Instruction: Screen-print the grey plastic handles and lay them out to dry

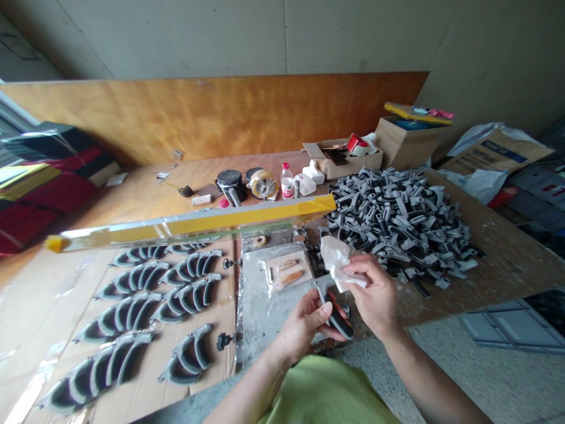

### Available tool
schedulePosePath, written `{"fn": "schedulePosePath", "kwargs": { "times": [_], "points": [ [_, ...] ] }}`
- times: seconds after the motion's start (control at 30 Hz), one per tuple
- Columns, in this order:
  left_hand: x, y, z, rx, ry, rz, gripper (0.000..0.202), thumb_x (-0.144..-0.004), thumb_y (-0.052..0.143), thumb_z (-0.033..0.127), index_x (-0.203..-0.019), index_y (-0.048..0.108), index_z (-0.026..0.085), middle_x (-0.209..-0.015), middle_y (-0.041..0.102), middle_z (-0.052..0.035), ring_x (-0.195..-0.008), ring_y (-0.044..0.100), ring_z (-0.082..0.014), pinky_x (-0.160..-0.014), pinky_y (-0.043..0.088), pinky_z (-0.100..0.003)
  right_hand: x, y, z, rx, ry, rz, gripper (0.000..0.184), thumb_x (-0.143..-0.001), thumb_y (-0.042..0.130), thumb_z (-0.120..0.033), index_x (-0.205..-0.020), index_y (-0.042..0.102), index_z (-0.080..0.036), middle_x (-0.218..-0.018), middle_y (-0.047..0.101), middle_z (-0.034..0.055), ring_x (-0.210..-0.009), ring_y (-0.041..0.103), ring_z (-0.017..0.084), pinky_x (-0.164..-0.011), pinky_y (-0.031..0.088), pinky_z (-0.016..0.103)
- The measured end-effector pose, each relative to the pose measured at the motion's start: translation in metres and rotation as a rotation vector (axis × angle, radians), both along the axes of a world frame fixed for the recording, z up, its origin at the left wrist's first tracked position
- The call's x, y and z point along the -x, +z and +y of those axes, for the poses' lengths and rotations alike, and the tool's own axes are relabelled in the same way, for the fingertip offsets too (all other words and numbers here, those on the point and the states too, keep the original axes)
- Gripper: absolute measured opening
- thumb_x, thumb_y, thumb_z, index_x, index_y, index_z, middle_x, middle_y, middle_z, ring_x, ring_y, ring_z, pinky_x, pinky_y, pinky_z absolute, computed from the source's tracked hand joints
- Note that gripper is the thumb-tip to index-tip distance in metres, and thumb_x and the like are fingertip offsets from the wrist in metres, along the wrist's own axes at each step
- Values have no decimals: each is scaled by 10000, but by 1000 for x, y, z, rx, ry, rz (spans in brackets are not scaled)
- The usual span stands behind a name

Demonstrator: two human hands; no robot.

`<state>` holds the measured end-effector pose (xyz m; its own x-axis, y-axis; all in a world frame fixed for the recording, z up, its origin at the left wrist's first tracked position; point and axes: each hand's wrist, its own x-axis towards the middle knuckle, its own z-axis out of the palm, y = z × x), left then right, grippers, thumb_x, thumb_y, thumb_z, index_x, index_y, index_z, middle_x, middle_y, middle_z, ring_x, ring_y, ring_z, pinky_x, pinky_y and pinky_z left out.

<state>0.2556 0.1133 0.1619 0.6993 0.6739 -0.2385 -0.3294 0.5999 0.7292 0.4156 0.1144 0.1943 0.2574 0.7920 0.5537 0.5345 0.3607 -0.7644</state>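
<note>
My left hand (pixel 311 321) is closed around a curved grey and black plastic handle (pixel 336 318), held low in front of my green shirt. Pinched in the fingers of my right hand (pixel 373 291) is a crumpled white tissue (pixel 336 259), just above the handle's upper end. Beneath and left of the hands lies a metal plate (pixel 256 318) with a clear plastic packet (pixel 288 271) on it. Curved grey parts (pixel 99 374) stand in rows on cardboard to the left. A large heap of grey and black parts (pixel 397 224) lies to the right.
A long bar with yellow tape (pixel 198 224) stretches across the table behind the plate. Farther back are a black jar (pixel 231 184), a tape roll (pixel 263 184), a red-capped bottle (pixel 286 182) and an open cardboard box (pixel 339 162). Grey crates (pixel 516 327) stand at lower right.
</note>
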Motion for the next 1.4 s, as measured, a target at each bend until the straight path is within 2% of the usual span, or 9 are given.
{"fn": "schedulePosePath", "kwargs": {
  "times": [0.13, 0.3, 0.4, 0.67, 0.8, 1.07, 1.2, 1.27, 1.4],
  "points": [
    [-1, 2, 2, -7, 12, 23, 422, -778, 744, 435, -1030, 591, 134, -880, 678, -74, -742, 691, -208, -595, 587, -303, 10, -2, -2, -8, 128, -153, 215, -752, 567, -36, -772, 641, -237, -796, 620, 18, -773, 601, 183, -677, 500, 297],
    [-1, 4, 6, 15, 28, 12, 387, -779, 743, 435, -975, 574, 146, -858, 685, -70, -707, 695, -199, -568, 580, -288, -7, -10, 13, 22, -16, -68, 129, -797, 620, -109, -823, 639, -235, -828, 635, 19, -779, 614, 189, -696, 504, 307],
    [0, 3, 9, 1, 65, 26, 390, -775, 745, 440, -968, 574, 147, -871, 679, -68, -716, 691, -192, -564, 580, -278, -11, -7, 11, 45, 16, -25, 134, -809, 657, -143, -898, 644, -243, -869, 656, 10, -790, 633, 181, -687, 512, 284],
    [5, 10, 11, -85, 212, 158, 406, -803, 713, 457, -1014, 549, 151, -919, 692, -79, -800, 695, -218, -655, 591, -327, -16, -4, 6, -59, -55, -358, 372, -812, 485, -17, -1013, 677, -264, -953, 654, 48, -904, 635, 209, -817, 529, 335],
    [4, 17, 13, -171, 257, 239, 388, -812, 697, 472, -991, 554, 159, -937, 681, -79, -831, 678, -213, -704, 582, -335, -18, -8, 4, 7, 28, -309, 425, -782, 478, 5, -1055, 657, -267, -935, 669, 37, -895, 640, 209, -794, 532, 331],
    [-8, 8, 10, -248, 209, 311, 440, -788, 690, 528, -1003, 567, 164, -952, 606, -67, -872, 619, -232, -681, 583, -350, 2, 7, 3, 12, 250, -111, 217, -811, 613, -68, -845, 698, -265, -860, 661, 18, -830, 640, 180, -718, 530, 292],
    [-8, 11, 6, -236, 161, 283, 385, -822, 664, 494, -1014, 573, 173, -946, 616, -63, -842, 633, -228, -670, 589, -341, 10, 1, 7, 0, 247, -125, 198, -794, 618, -71, -817, 681, -257, -1026, 651, 34, -883, 641, 179, -756, 534, 310],
    [-7, 13, 5, -219, 125, 247, 367, -822, 670, 478, -1003, 566, 176, -912, 622, -50, -814, 649, -224, -673, 592, -353, 10, -5, 12, -34, 233, -128, 219, -798, 586, -50, -828, 663, -253, -982, 655, 29, -893, 642, 179, -769, 534, 315],
    [-7, 14, 3, -139, 89, 151, 344, -815, 688, 463, -965, 570, 178, -884, 662, -50, -798, 680, -228, -697, 592, -371, -3, -11, 23, -59, 27, -112, 226, -818, 541, -47, -839, 652, -243, -897, 644, 31, -879, 640, 190, -769, 536, 335]
  ]
}}
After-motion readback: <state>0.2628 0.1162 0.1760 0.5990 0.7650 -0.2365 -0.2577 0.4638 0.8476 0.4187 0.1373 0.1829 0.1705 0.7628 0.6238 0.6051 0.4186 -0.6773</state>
